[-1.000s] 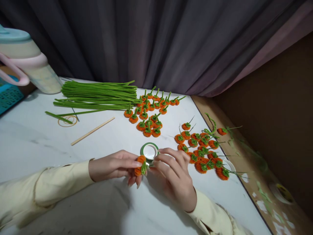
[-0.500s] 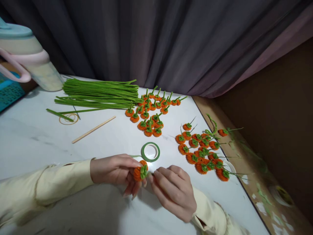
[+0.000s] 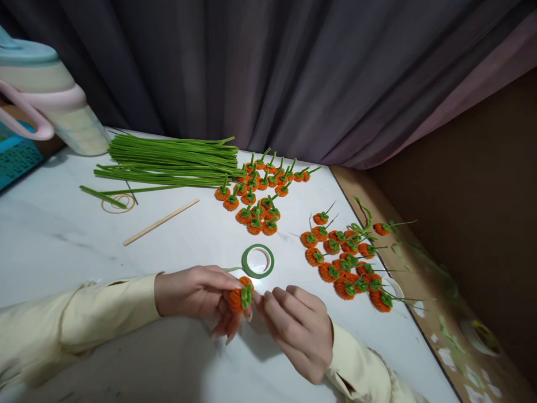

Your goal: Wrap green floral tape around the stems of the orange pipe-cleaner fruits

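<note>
Left hand (image 3: 197,291) pinching pumpkin (image 3: 238,300). Right hand (image 3: 296,330) just right, bunched narrow; cannot tell what held. Tape (image 3: 245,262) just far of pumpkin.

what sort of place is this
Probably a craft table, though home or workshop I cannot tell: many small orange pieces with green tops, a pile of green stems and a roll of tape lie on it.

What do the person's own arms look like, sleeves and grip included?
The left sleeve and right sleeve are pale cream, ending in wide, seamed cuffs at the wrists; the right one shows a slit. Left grip and right grip are bare: no gloves or rings show.
</note>
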`<move>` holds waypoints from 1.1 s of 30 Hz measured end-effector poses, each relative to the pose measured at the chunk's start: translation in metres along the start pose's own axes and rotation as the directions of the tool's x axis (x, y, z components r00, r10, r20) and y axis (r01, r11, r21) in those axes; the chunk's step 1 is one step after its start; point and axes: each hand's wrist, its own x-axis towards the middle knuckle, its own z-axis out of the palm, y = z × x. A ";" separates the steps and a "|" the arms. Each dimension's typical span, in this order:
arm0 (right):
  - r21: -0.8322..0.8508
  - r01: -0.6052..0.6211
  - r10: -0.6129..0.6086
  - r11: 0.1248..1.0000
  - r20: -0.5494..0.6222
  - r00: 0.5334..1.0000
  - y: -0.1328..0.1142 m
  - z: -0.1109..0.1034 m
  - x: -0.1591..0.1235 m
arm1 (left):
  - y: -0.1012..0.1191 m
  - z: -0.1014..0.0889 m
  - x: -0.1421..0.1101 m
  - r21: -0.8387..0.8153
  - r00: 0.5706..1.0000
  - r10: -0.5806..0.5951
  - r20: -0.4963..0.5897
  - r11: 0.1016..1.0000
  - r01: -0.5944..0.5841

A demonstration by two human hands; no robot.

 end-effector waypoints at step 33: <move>0.185 -0.556 0.357 0.810 0.596 0.719 -0.003 -0.017 0.015 | -0.017 0.001 -0.006 0.962 0.833 0.518 0.193 0.069 -0.266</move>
